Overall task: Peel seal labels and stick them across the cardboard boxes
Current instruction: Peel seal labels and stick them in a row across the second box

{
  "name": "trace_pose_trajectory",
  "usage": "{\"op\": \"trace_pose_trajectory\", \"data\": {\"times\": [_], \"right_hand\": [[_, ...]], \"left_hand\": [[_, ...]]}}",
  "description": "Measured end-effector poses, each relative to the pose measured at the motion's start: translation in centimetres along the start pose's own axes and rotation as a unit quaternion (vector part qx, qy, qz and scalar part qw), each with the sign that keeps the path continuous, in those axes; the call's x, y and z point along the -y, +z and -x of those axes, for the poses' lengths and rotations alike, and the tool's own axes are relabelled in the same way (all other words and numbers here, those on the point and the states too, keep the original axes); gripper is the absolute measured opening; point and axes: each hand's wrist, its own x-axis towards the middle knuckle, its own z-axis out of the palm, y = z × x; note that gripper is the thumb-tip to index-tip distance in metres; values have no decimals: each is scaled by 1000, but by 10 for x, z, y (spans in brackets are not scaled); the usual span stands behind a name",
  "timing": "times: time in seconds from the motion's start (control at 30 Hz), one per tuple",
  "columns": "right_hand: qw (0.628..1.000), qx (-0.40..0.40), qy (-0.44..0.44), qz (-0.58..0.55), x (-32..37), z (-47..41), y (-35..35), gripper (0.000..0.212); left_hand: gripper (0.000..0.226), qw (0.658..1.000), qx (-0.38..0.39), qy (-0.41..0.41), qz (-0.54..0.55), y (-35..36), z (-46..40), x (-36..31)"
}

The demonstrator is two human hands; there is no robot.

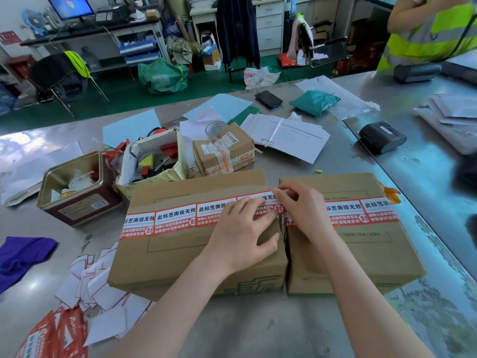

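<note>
Cardboard boxes sat side by side on your steel desk, with your hands meeting at the gap between them.

Your left hand lay flat, fingers spread, on the left box, its fingertips pressing down the seal label at that box's right edge. Your right hand rested on the right box, thumb and forefinger pinching the same label's end just over the gap. A row of red-and-white labels already ran across the left box's top, and more labels crossed the right box. Peeled white backing papers lay heaped on the desk by the left box's near corner. A small taped parcel stood behind the boxes, beside an open metal tin.
</note>
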Motion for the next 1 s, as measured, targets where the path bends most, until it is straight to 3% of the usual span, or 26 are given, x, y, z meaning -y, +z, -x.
{"op": "trace_pose_trajectory", "data": {"times": [0.5,1.0], "right_hand": [[997,67,-23,40,15,-13,25,15],[994,27,-52,93,9,1,32,19]], "left_hand": [[41,1000,5,0,19,1,10,28],[37,996,-44,-30,74,0,16,26]]}}
